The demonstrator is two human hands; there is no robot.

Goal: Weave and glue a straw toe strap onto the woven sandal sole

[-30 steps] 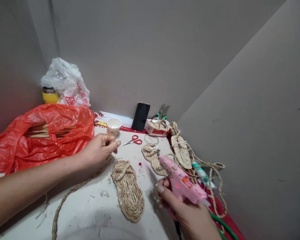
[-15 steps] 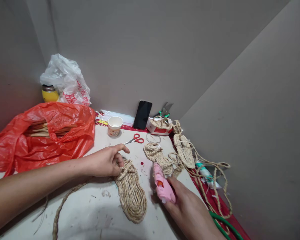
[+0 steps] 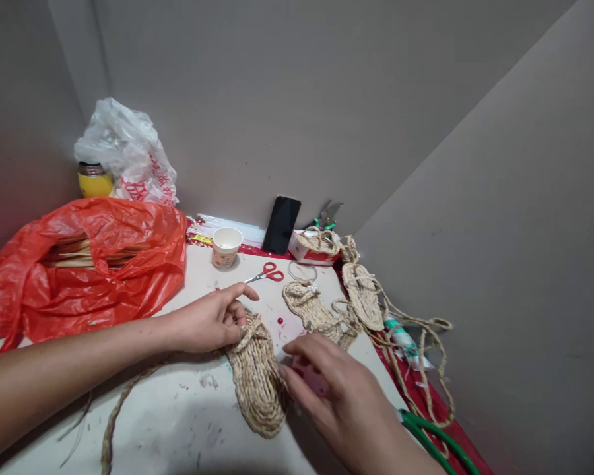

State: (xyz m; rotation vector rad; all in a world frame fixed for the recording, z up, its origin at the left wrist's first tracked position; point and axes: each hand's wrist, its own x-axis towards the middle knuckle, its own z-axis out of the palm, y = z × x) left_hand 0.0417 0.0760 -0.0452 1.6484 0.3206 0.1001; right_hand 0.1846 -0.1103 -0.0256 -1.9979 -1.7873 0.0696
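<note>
The fingers of my left hand (image 3: 215, 323) are closed on the upper end of a woven straw slipper (image 3: 257, 389), where a strap crosses it. The slipper lies on the white tabletop with its rounded end toward me. My right hand (image 3: 346, 396) is over the slipper's right side, thumb and forefinger apart, their tips close to its edge. Between and beneath those fingers shows part of a pink glue gun (image 3: 311, 377); the rest of it is hidden by the hand. A small red bead (image 3: 280, 320) lies just beyond the slipper.
Red-handled scissors (image 3: 267, 271), a paper cup (image 3: 226, 248) and a phone (image 3: 282, 224) are farther back. More straw slippers (image 3: 362, 297) and loose straw cord (image 3: 438, 369) lie to the right, with green handles (image 3: 440, 435) near my right wrist. A red plastic bag (image 3: 123, 290) fills the left.
My right hand has loosened from the glue gun and moved left over it, toward the slipper. The left hand keeps its hold in nearly the same place.
</note>
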